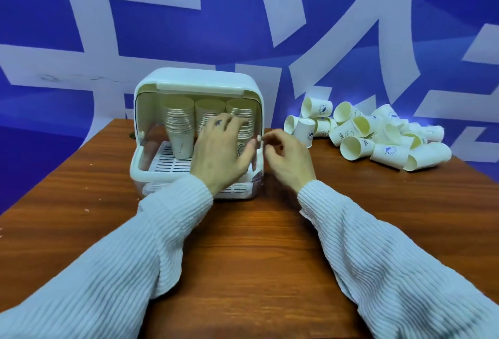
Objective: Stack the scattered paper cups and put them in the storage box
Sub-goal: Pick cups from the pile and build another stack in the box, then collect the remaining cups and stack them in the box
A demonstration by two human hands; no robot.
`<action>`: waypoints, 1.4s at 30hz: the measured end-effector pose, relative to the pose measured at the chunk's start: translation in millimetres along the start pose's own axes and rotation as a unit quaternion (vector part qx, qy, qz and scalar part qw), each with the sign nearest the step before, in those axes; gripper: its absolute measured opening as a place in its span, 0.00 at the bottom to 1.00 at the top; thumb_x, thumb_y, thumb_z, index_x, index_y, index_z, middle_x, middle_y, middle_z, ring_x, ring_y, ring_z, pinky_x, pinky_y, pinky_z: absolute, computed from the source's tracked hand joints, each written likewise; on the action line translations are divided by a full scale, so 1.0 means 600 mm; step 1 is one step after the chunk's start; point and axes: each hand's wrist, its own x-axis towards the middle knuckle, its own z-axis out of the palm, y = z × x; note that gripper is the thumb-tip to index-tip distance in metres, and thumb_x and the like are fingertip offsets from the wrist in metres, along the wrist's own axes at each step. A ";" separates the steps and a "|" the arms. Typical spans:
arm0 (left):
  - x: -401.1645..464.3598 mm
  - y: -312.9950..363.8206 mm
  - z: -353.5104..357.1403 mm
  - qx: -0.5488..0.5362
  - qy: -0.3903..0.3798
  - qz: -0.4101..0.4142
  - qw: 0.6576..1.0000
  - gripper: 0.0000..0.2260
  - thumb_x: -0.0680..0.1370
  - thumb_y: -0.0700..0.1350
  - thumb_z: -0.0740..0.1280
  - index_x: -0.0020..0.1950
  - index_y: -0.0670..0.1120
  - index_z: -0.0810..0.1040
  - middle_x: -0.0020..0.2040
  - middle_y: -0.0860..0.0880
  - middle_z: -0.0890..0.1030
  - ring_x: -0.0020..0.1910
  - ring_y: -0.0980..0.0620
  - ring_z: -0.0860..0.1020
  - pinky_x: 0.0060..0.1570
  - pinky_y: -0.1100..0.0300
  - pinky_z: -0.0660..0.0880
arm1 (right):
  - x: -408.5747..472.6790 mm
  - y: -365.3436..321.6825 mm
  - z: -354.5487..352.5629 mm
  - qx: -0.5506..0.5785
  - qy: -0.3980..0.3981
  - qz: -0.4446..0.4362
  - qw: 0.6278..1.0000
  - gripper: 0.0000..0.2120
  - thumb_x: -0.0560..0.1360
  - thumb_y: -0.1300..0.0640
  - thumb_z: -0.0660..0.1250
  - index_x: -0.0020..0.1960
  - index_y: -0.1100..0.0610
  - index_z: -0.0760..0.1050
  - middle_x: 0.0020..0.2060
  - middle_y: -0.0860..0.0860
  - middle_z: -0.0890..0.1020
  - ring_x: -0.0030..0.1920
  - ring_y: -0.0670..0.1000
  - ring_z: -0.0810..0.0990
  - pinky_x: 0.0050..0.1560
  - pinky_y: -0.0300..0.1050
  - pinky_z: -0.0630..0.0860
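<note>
Three cup stacks stand upright inside the storage box.

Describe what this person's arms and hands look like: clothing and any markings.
Both arms wear long, loose sleeves of pale, ribbed knit fabric, ending in cuffs at the wrists. Both hands are bare, with no gloves, rings or watch visible. The left hand has a small dark mark on its back; the right hand shows none.

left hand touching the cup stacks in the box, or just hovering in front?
Cannot tell. In the head view the left hand overlaps the middle and right cup stacks inside the storage box, fingers spread, but no contact or gap shows plainly.
</note>
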 end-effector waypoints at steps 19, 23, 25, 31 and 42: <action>-0.044 0.114 0.137 -0.075 0.007 0.127 0.989 0.15 0.78 0.48 0.67 0.63 0.46 0.82 0.56 0.50 0.83 0.55 0.49 0.80 0.49 0.53 0.77 | 0.178 0.232 -0.017 -0.239 -0.011 0.186 0.953 0.20 0.78 0.52 0.66 0.69 0.53 0.72 0.77 0.58 0.61 0.70 0.65 0.70 0.66 0.57 0.70; -0.043 0.115 0.139 -0.064 0.001 0.126 0.990 0.15 0.78 0.49 0.67 0.63 0.46 0.81 0.56 0.49 0.82 0.56 0.48 0.79 0.49 0.51 0.77 | 0.157 0.238 -0.035 -0.164 0.051 0.162 0.972 0.13 0.76 0.50 0.69 0.57 0.55 0.72 0.64 0.56 0.71 0.56 0.61 0.78 0.50 0.49 0.68; -0.043 0.113 0.139 -0.061 0.002 0.129 0.990 0.16 0.78 0.49 0.68 0.65 0.46 0.80 0.59 0.48 0.81 0.58 0.48 0.78 0.50 0.51 0.78 | 0.133 0.225 -0.049 -0.062 0.120 0.183 0.974 0.13 0.75 0.50 0.70 0.55 0.53 0.70 0.60 0.54 0.74 0.55 0.56 0.77 0.52 0.45 0.68; -0.035 0.122 0.145 -0.013 -0.073 0.123 0.990 0.40 0.72 0.62 0.74 0.80 0.51 0.62 0.78 0.44 0.65 0.75 0.41 0.68 0.68 0.47 0.72 | -0.014 0.150 -0.081 0.439 0.040 0.298 0.847 0.11 0.79 0.54 0.67 0.59 0.56 0.75 0.51 0.55 0.85 0.50 0.53 0.84 0.49 0.50 0.79; -0.088 0.160 0.163 -0.028 -0.122 0.120 0.985 0.37 0.72 0.56 0.72 0.77 0.50 0.61 0.69 0.50 0.71 0.53 0.47 0.80 0.37 0.54 0.79 | 0.052 0.269 -0.162 -0.202 -0.008 0.298 0.933 0.21 0.78 0.48 0.66 0.71 0.45 0.74 0.80 0.56 0.60 0.79 0.61 0.60 0.76 0.57 0.62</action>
